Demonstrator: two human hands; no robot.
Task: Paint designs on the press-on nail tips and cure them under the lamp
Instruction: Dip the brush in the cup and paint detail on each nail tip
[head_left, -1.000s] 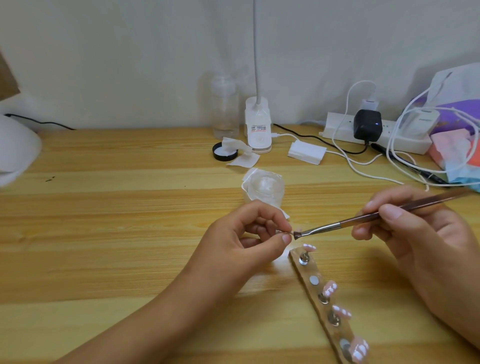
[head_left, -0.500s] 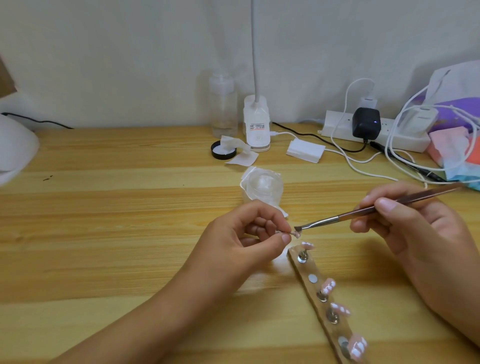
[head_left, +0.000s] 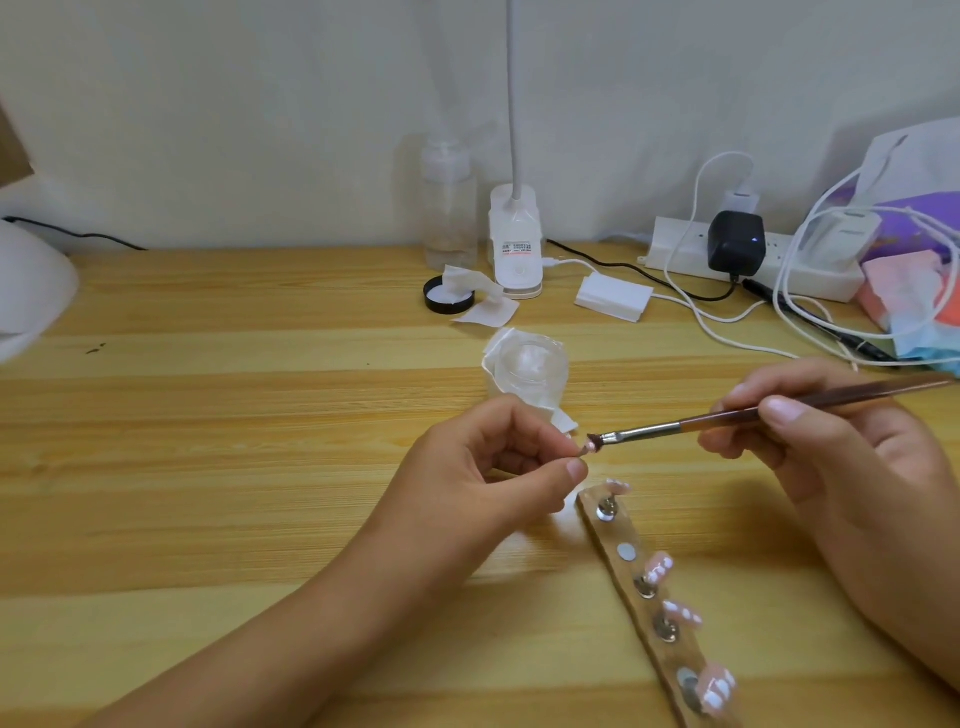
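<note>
My left hand (head_left: 488, 467) pinches a small pink nail tip (head_left: 587, 448) on its stand between thumb and fingers, just above the table. My right hand (head_left: 831, 447) grips a thin brown nail brush (head_left: 727, 418), and its dark bristles touch the held tip. Below them a wooden strip (head_left: 631, 569) lies on the table with several pink and white nail tips (head_left: 657, 566) on metal studs; one stud (head_left: 627, 552) is bare. At the far left edge the white curing lamp (head_left: 26, 296) shows only in part.
A clear glass cup (head_left: 530, 366) on white wipes stands just behind my hands. Further back are a clear bottle (head_left: 449, 208), a black lid (head_left: 448, 295), a white clip lamp base (head_left: 517, 249), a power strip (head_left: 748, 260) with chargers and cables, and coloured packets (head_left: 914, 291) at right.
The brush tip has lifted slightly and stayed on the held nail tip while my right hand shifted a little up. My left hand has kept its pinch.
</note>
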